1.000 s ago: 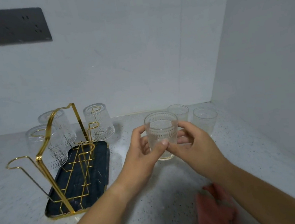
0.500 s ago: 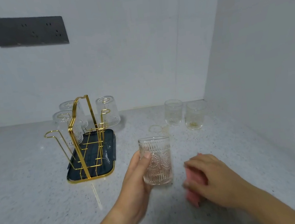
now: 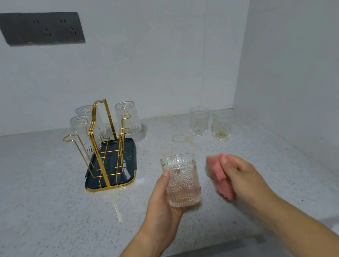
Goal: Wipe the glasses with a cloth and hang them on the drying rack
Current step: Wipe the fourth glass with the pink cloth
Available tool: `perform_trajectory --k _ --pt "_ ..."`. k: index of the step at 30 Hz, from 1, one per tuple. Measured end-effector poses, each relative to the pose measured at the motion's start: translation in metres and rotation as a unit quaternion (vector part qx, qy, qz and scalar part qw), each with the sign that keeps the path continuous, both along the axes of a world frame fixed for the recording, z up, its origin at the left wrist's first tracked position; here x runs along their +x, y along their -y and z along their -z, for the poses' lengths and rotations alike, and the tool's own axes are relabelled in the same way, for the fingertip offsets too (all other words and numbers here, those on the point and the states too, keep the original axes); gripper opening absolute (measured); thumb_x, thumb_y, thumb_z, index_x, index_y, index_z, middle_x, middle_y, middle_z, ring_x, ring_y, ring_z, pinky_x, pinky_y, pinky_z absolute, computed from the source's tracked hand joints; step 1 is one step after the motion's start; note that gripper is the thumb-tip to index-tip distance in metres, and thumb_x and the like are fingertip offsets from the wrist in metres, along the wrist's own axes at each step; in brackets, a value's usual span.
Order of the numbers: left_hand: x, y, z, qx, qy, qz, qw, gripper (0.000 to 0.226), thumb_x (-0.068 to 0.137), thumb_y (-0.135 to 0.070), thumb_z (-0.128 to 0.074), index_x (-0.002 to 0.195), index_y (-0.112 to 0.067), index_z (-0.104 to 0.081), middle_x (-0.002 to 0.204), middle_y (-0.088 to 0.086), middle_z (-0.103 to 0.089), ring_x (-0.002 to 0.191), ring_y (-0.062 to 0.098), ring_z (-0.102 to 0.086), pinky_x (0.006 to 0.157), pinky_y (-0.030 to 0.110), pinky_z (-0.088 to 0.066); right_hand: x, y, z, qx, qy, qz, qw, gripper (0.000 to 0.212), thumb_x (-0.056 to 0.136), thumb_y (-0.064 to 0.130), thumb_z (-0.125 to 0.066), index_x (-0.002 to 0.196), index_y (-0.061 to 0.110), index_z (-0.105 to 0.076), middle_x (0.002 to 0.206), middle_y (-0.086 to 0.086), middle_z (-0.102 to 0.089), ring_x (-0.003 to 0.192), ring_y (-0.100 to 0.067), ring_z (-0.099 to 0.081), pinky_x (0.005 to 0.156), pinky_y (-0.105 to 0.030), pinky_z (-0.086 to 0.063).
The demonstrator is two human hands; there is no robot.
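My left hand (image 3: 163,204) grips an embossed clear glass (image 3: 181,180) upright above the counter. Just right of it, my right hand (image 3: 243,179) holds a folded pink cloth (image 3: 220,175), a small gap away from the glass. The gold wire drying rack (image 3: 104,145) stands on its dark tray (image 3: 131,171) to the left. Three glasses hang upside down on its far hooks: two on the left (image 3: 83,130) and one on the right (image 3: 127,117). Two more upright glasses (image 3: 199,120) (image 3: 222,124) stand near the back right corner.
The speckled grey counter (image 3: 46,207) runs to a front edge near the bottom of the view. White walls close the back and the right side. A dark socket panel (image 3: 40,27) sits high on the back wall.
The glass came down and toward me, from both hands into my left hand alone. My right hand picked up the pink cloth from the counter and raised it beside the glass.
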State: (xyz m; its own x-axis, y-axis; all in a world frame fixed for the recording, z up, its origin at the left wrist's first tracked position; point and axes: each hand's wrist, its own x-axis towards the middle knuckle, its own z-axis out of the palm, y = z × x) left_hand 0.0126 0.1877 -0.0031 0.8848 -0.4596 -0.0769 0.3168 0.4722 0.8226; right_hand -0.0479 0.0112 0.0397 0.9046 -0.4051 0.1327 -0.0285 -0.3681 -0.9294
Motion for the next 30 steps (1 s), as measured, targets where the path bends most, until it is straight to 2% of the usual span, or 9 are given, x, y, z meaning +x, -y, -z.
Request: perform_trajectory --k 3,5,7,10,13,17,22,25,30 --pt "-0.005 0.006 -0.004 0.022 0.040 -0.014 0.999 0.059 0.094 -0.058 -0.055 0.131 -0.014 -0.068 0.128 0.024 -0.069 0.107 0.038 -0.067 0.088 0.050 -0.053 -0.003 -0.027 -0.016 0.086 0.035 -0.068 0.993 0.036 0.108 0.040 -0.039 0.132 0.032 -0.064 0.111 0.005 -0.072 0.093 -0.001 -0.073 0.069 -0.015 -0.056" --pt "-0.007 0.009 -0.007 0.035 0.065 -0.015 0.997 0.069 0.093 -0.062 -0.053 0.139 -0.011 -0.060 0.133 0.025 -0.067 0.117 0.040 -0.067 0.096 0.052 -0.055 -0.008 -0.046 -0.013 0.087 0.051 -0.132 0.986 0.045 0.107 0.043 -0.034 0.150 0.042 -0.044 0.130 0.006 -0.066 0.109 0.008 -0.065 0.091 -0.017 -0.055" --pt "-0.007 0.007 -0.013 0.037 0.067 -0.013 0.997 0.072 0.092 -0.065 -0.055 0.142 -0.013 -0.059 0.137 0.019 -0.067 0.127 0.037 -0.064 0.107 0.053 -0.051 -0.015 -0.062 -0.001 0.030 0.078 -0.160 0.984 0.051 0.105 0.047 -0.030 0.155 0.050 -0.021 0.164 0.019 -0.033 0.147 0.007 -0.032 0.124 -0.028 -0.030" --pt "-0.002 0.000 -0.013 0.036 0.066 -0.019 0.997 0.080 0.086 -0.069 -0.066 0.141 -0.012 -0.058 0.137 0.018 -0.067 0.129 0.035 -0.064 0.111 0.054 -0.048 -0.024 -0.076 0.022 -0.072 0.088 -0.171 0.979 0.054 0.107 0.040 -0.027 0.154 0.050 -0.002 0.166 0.035 0.003 0.153 0.011 0.003 0.129 -0.029 -0.004" --pt "-0.006 0.000 -0.011 0.056 0.081 -0.025 0.995 0.075 0.090 -0.066 -0.065 0.140 -0.011 -0.056 0.135 0.021 -0.067 0.125 0.038 -0.066 0.109 0.061 -0.048 -0.018 -0.075 0.025 -0.052 0.088 -0.143 0.984 0.056 0.109 0.041 -0.027 0.157 0.047 0.001 0.167 0.034 0.003 0.153 0.012 0.001 0.131 -0.035 -0.006" --pt "-0.019 0.010 -0.010 0.064 0.079 0.009 0.995 0.055 0.099 -0.056 -0.052 0.140 -0.020 -0.061 0.136 0.014 -0.069 0.126 0.034 -0.066 0.109 0.061 -0.048 0.005 -0.059 -0.010 0.073 0.105 -0.099 0.987 0.053 0.109 0.044 -0.026 0.161 0.041 -0.016 0.154 0.025 -0.042 0.139 0.021 -0.032 0.129 -0.035 -0.018" --pt "-0.009 0.000 -0.028 -0.005 0.015 0.020 1.000 0.059 0.102 -0.058 -0.041 0.134 -0.016 -0.069 0.133 0.010 -0.072 0.125 0.024 -0.068 0.112 0.046 -0.045 -0.016 -0.071 0.012 -0.135 0.116 -0.170 0.969 0.057 0.111 0.036 -0.028 0.159 0.043 0.000 0.169 0.028 0.010 0.155 0.006 0.009 0.127 -0.020 0.001" --pt "-0.004 -0.008 -0.029 -0.006 0.016 0.004 1.000 0.063 0.093 -0.058 -0.059 0.130 -0.007 -0.069 0.129 0.014 -0.073 0.119 0.027 -0.071 0.105 0.044 -0.051 -0.027 -0.076 0.028 -0.215 0.131 -0.169 0.953 0.062 0.109 0.029 -0.031 0.160 0.038 0.003 0.170 0.019 0.019 0.157 -0.001 0.013 0.125 -0.017 0.002" --pt "-0.012 -0.001 -0.025 0.025 0.040 0.029 0.998 0.071 0.090 -0.061 -0.067 0.142 -0.014 -0.056 0.138 0.018 -0.066 0.127 0.034 -0.066 0.109 0.057 -0.049 -0.010 -0.068 0.002 -0.116 0.116 -0.142 0.976 0.055 0.109 0.039 -0.027 0.158 0.046 -0.002 0.168 0.028 0.009 0.153 0.010 0.010 0.127 -0.019 0.001"
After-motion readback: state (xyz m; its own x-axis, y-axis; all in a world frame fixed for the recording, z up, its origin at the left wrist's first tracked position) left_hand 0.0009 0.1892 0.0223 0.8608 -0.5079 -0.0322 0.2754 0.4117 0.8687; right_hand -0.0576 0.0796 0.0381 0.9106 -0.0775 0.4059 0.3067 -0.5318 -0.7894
